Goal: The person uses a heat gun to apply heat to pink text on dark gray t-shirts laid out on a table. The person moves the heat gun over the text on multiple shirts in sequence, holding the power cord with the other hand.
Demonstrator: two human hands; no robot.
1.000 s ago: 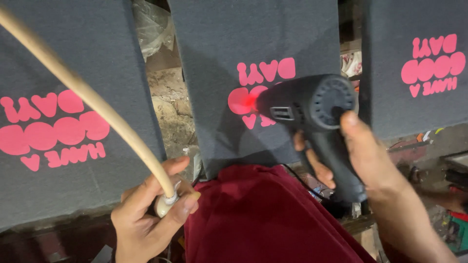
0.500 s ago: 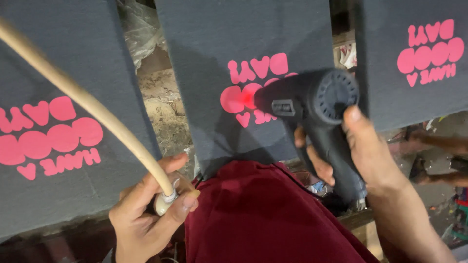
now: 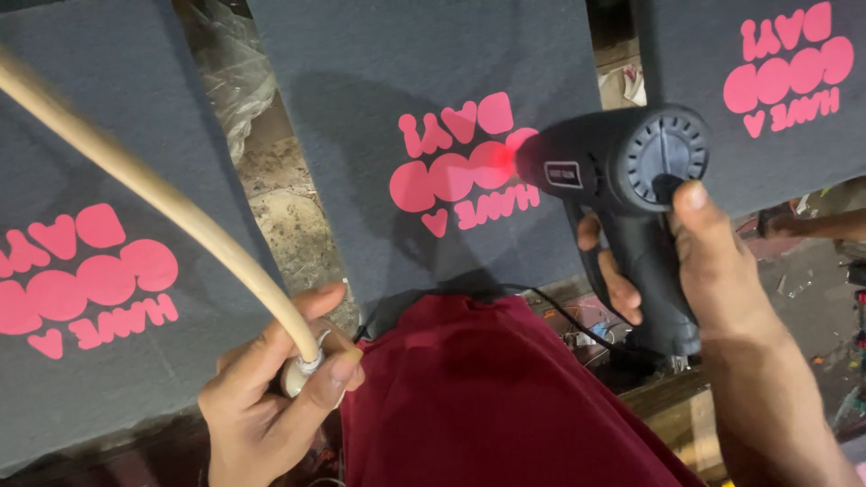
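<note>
Since earlier, heat gun (image 3: 622, 171) has shifted rightward over the middle dark fabric panel's pink print (image 3: 465, 167) — right hand (image 3: 713, 271) fingers grip it, left hand (image 3: 271, 397) fingers clasp the tan hose (image 3: 153, 189); side panels look untreated

left hand (image 3: 271, 406): grip closed | right hand (image 3: 713, 271): grip closed (thumb up)

A black heat gun (image 3: 631, 189) is pointing its red-glowing nozzle at the pink print on the middle dark shirt (image 3: 433, 135). A tan hose (image 3: 153, 194) is slanting across the left shirt (image 3: 99, 271).
</note>
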